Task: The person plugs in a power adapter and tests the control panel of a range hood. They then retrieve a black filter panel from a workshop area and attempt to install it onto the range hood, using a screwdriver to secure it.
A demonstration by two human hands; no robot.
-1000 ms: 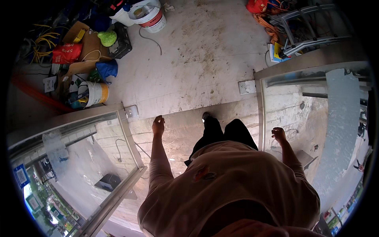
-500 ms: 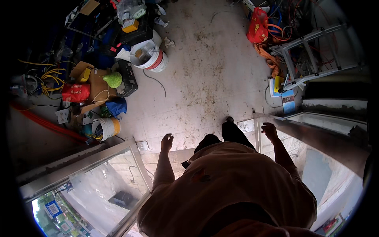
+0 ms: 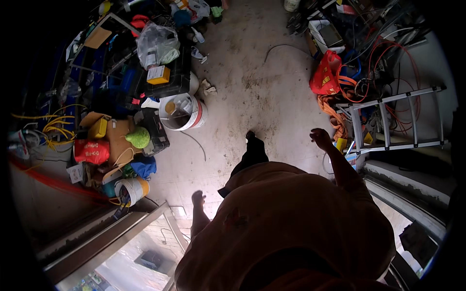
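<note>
Grip loosely parted and seemingly empty on both left hand (image 3: 198, 199) and right hand (image 3: 321, 139), step along the pale, dirt-stained floor (image 3: 252, 104), keeping the latter clear of the silver metal ladder (image 3: 384, 123) to its right.

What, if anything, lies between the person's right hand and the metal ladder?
Seen from above, the bunched orange strap and a small yellow item lie between the right hand and the metal ladder. Both appear to sit below hand height.
</note>
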